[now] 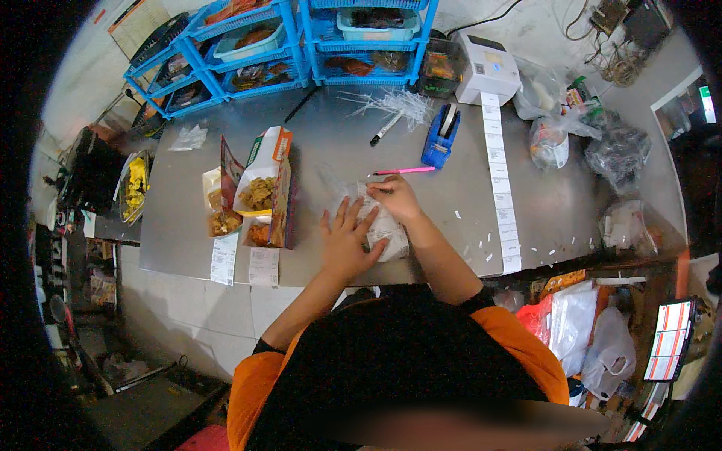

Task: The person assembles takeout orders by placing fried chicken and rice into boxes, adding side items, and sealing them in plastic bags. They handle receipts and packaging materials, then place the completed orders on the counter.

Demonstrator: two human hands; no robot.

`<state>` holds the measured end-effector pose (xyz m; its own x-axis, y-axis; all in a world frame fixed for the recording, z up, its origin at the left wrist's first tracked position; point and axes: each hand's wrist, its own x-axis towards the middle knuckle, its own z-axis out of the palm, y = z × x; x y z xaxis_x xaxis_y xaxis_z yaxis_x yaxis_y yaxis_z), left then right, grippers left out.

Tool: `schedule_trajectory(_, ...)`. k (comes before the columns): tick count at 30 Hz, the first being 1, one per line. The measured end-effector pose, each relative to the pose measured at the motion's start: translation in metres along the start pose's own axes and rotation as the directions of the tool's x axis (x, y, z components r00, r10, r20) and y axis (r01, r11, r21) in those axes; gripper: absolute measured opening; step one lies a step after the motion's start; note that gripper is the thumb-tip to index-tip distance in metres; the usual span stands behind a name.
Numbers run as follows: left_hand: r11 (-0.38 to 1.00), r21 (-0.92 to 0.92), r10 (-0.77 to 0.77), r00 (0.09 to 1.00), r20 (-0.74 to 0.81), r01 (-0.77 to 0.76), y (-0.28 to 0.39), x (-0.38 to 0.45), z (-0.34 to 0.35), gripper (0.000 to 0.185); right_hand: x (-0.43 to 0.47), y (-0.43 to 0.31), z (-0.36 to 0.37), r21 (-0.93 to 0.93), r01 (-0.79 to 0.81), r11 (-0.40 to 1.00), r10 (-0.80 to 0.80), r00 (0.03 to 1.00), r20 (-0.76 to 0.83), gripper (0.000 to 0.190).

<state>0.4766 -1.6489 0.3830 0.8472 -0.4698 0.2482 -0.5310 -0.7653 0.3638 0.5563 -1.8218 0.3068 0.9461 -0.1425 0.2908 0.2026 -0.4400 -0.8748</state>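
On the metal table, a clear plastic bag with a printed paper slip (pixel 391 231) lies beneath my hands. My left hand (pixel 351 234) rests on it with the fingers spread. My right hand (pixel 395 197) pinches the bag or slip near its upper end; exactly which is hidden by the fingers. Just above lies a pink pen (pixel 404 171). To the left stand open cardboard boxes of fried chicken (pixel 259 193), with paper slips (pixel 264 266) hanging at the table's front edge. A blue tape dispenser (pixel 441 138) sits beyond my right hand.
Blue plastic racks (pixel 364 48) holding food trays line the back. A white label printer (pixel 488 67) feeds a long label strip (pixel 501 197) down the table. Plastic ties (pixel 400 105) and a marker (pixel 386 129) lie near the back, bagged goods (pixel 550 141) at the right.
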Motion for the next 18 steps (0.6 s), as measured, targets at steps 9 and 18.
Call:
schedule_trajectory(9, 0.994, -0.081, 0.065, 0.997, -0.048, -0.068, -0.004, -0.005, 0.007, 0.063, 0.039, -0.001, -0.019, -0.093, -0.168, 0.981, 0.159, 0.983, -0.094, 0.027)
schedule_trajectory(18, 0.989, -0.124, 0.077, 0.994, -0.081, -0.087, -0.009, -0.003, 0.010, 0.061, 0.087, 0.013, -0.125, 0.488, -0.639, 0.594, 0.793, 0.568, -0.221, 0.023)
